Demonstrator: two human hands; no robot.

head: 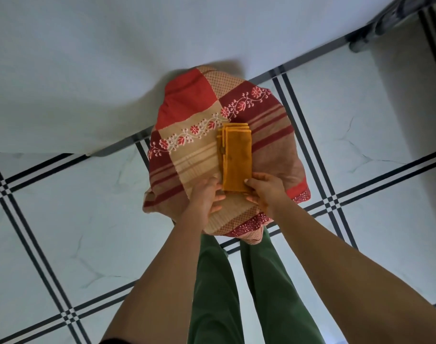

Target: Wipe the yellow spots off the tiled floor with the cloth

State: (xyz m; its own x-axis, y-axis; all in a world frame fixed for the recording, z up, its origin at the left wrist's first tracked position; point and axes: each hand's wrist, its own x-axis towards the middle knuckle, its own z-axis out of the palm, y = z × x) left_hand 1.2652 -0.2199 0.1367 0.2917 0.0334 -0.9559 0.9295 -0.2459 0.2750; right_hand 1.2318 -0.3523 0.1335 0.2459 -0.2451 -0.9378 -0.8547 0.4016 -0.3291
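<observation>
Both our hands are at the near end of the folded mustard-yellow cloth [236, 160] lying on the red-and-beige patterned cushion [187, 145], the left hand [207, 194] with loosely curled fingers beside it and the right hand [264, 188] pinching its corner, so we should lift it still folded before going down to the white tiled floor [63, 219].

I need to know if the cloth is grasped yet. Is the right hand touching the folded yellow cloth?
Touching. The head view shows the right hand with its thumb lying on the near corner of the yellow cloth, which rests on the patterned pillow.
</observation>
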